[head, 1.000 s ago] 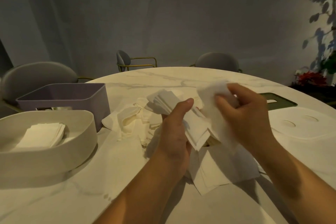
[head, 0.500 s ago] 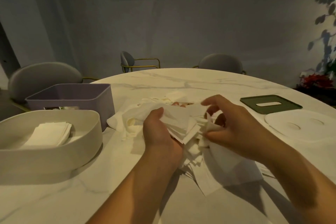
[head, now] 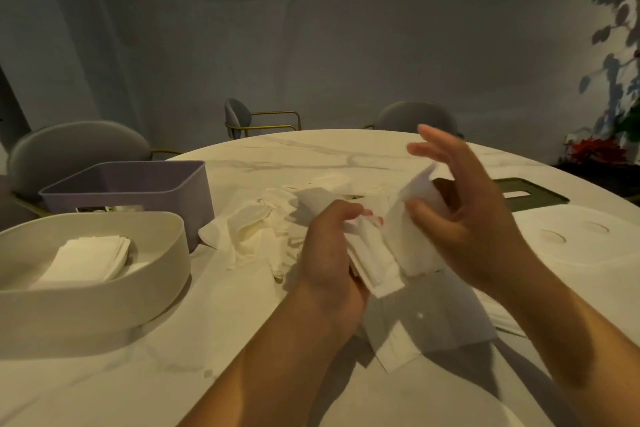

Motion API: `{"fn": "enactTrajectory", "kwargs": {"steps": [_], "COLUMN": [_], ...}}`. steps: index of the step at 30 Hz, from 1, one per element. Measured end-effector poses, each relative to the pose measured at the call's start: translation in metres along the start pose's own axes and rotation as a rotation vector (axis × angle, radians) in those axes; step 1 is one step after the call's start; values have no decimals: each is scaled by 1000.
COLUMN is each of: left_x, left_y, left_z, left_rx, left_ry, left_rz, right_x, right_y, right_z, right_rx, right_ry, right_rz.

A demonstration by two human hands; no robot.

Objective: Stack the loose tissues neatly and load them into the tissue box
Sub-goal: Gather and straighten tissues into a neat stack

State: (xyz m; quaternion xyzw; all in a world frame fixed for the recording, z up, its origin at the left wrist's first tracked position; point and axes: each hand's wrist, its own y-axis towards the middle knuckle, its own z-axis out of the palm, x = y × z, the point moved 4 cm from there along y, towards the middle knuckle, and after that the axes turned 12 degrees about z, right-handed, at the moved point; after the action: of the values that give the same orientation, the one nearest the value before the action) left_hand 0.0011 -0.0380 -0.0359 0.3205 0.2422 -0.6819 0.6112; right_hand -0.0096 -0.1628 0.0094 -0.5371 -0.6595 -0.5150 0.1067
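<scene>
My left hand (head: 332, 253) grips a small stack of folded white tissues (head: 375, 258) above the middle of the table. My right hand (head: 460, 215) holds one loose white tissue (head: 408, 232) between thumb and palm, right beside the stack, with its fingers spread upward. A heap of loose tissues (head: 256, 229) lies on the table behind my left hand, and flat tissues (head: 433, 326) lie under both hands. The white tissue box (head: 114, 291) at the left holds a neat pile of folded tissues (head: 86, 256).
A purple box (head: 145, 191) stands behind the white box. A green lid with a slot (head: 533, 198) and a white lid (head: 595, 243) lie at the right on the round marble table (head: 138, 374). Grey chairs stand around the far side.
My right hand has lifted a single tissue from the table and brought it up beside the stack, fingers now spread. My left hand keeps its grip on the stack and has turned it slightly.
</scene>
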Motion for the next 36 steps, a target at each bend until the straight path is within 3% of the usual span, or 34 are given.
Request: {"fn": "enactTrajectory", "kwargs": {"steps": [2,5,8,11,13,15,18,23,27,33,36], "left_x": [5,3,0,0,-2,-7,-18,-27,-23,-19,-18], "left_y": [-2,-2,-1,-3,-2,2,9,5,3,8,8], "left_z": [4,9,8,5,0,-6,-17,-21,-19,-21,-21], "left_rx": [85,85,57,25,-58,-113,-160,-274,-295,-275,-277], "left_ry": [80,-4,-75,-144,-211,-265,-297,-301,-283,-256,-225], "left_rz": [-29,-3,24,26,-14,-40,-32,0,-17,2,4], "right_x": [7,9,5,1,-8,-23,-48,-67,-70,-68,-66], "right_y": [-7,-10,-5,2,6,11,13,3,7,10,11], "right_z": [15,28,28,17,3,-9,-8,13,15,18,17], "right_rx": [126,261,292,245,80,-28,83,382,252,279,192], "right_ry": [83,277,459,676,561,277,-11,-157,-240,-360,-369], "right_rz": [-21,93,259,301,288,288,352,448,446,403,394]}}
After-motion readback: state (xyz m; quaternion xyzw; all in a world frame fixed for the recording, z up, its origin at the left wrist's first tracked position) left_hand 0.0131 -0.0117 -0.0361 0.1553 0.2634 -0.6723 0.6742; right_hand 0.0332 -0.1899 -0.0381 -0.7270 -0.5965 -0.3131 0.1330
